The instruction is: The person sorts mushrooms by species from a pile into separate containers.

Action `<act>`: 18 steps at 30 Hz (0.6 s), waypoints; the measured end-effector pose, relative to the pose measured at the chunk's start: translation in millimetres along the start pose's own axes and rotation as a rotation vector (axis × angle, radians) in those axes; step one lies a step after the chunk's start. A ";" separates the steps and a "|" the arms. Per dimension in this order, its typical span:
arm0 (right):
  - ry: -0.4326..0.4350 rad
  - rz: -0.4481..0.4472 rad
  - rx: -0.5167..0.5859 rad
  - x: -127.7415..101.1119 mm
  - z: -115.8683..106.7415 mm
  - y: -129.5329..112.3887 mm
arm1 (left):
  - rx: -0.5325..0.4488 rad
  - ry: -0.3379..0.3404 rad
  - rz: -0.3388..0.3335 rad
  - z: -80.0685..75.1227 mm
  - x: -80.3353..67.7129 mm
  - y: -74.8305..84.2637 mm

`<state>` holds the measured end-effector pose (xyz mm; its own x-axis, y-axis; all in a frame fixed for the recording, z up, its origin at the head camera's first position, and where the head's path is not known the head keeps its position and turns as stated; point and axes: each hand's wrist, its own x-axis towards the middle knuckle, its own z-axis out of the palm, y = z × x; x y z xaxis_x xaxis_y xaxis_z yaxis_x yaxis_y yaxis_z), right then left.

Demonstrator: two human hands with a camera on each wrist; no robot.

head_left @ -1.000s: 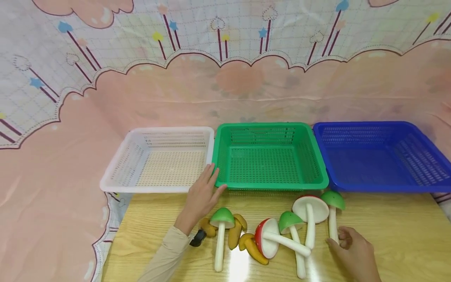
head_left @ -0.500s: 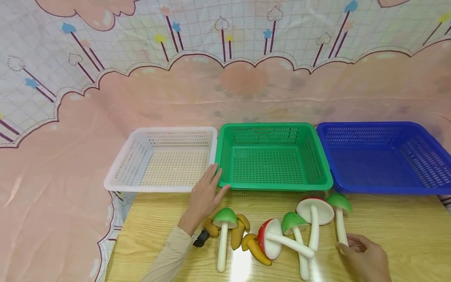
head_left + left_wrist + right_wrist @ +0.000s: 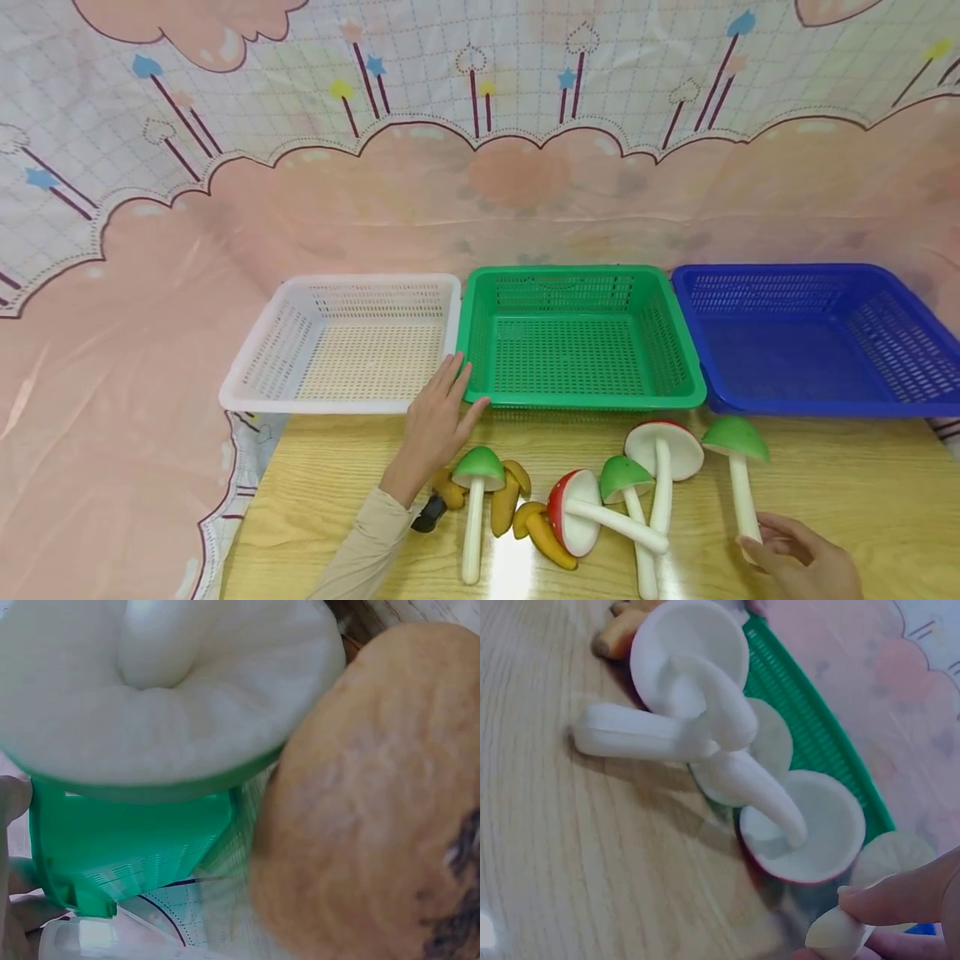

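My right hand (image 3: 810,562) pinches the lower stem of a green-capped toy mushroom (image 3: 742,492) between thumb and fingers, at the right end of the row. In the right wrist view, the thumb lies on the stem's rounded white end (image 3: 836,934). My left hand (image 3: 435,425) lies with straight fingers at the adjoining rims of the white basket (image 3: 337,407) and green basket (image 3: 585,402). Below it is another green-capped mushroom (image 3: 472,525), whose pale underside (image 3: 172,742) fills much of the left wrist view, beside a brown knobby piece (image 3: 367,802).
Two red-capped mushrooms, one tipped sideways (image 3: 577,512) and one behind (image 3: 663,450), lie with a green-capped one (image 3: 626,479), their stems crossing. Brown ginger-like pieces (image 3: 506,500) sit left of them. A blue basket (image 3: 832,408) stands at the right, against the patterned cloth (image 3: 525,183).
My right hand has moved right with the green-capped mushroom, drawing it away from the red-capped one beside it. My left hand keeps its place at the basket rims.
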<state>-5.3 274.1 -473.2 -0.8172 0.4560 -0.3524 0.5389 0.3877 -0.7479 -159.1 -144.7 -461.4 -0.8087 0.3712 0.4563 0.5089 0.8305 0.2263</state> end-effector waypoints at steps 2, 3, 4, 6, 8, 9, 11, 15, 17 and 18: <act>0.009 -0.050 0.013 -3.1 -3.0 -0.4 | -0.001 0.001 0.000 -0.1 -1.1 -0.5; 0.009 -0.065 0.033 -4.4 -4.1 -1.5 | 0.000 0.005 0.002 -0.3 -1.5 -0.7; 0.009 -0.079 0.056 -5.8 -5.6 -3.7 | 0.002 0.013 0.007 0.2 -1.5 -0.9; 0.007 -0.105 0.078 -8.6 -7.9 -9.3 | 0.004 0.029 0.013 0.3 -1.6 -1.1; -0.003 -0.129 0.091 -10.6 -9.4 -16.7 | 0.009 0.040 0.012 0.4 -2.2 -1.5; -0.007 -0.144 0.083 -11.4 -10.2 -20.7 | 0.010 0.042 0.009 0.2 -2.5 -1.6; -0.011 -0.166 0.036 -12.5 -12.6 -28.4 | 0.007 0.036 0.001 -0.5 -2.9 -1.3; -0.010 -0.194 -0.081 -12.0 -19.1 -41.5 | 0.001 0.019 -0.005 -0.5 -2.7 -0.6; -0.010 -0.195 -0.104 -10.4 -21.1 -46.4 | 0.004 0.023 0.001 0.4 -2.2 -0.5; -0.009 -0.202 -0.109 -9.4 -21.3 -48.6 | 0.005 0.027 0.005 0.8 -1.7 -0.4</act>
<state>-19.5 268.0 -421.5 -0.9123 0.3534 -0.2072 0.3827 0.5551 -0.7385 -158.2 -145.4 -462.9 -0.7980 0.3637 0.4806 0.5111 0.8309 0.2198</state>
